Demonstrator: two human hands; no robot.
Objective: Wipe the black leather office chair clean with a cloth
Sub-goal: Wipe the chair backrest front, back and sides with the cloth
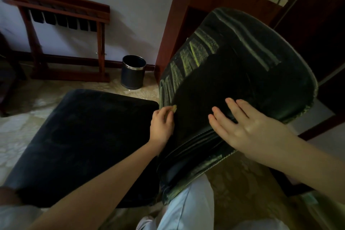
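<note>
Your left hand (162, 123) is curled tight round a small yellow cloth (174, 108). Only a little bit of the cloth peeks out past your fingers, and it touches the left edge of the black chair back (233, 73). Your right hand (242, 127) lies flat on the chair back with its fingers straight and holds nothing, while the chair's seat (84, 136) sits just left of the back on the pale carpet (22, 127), with a round black bin (133, 72) by the wall behind it.
</note>
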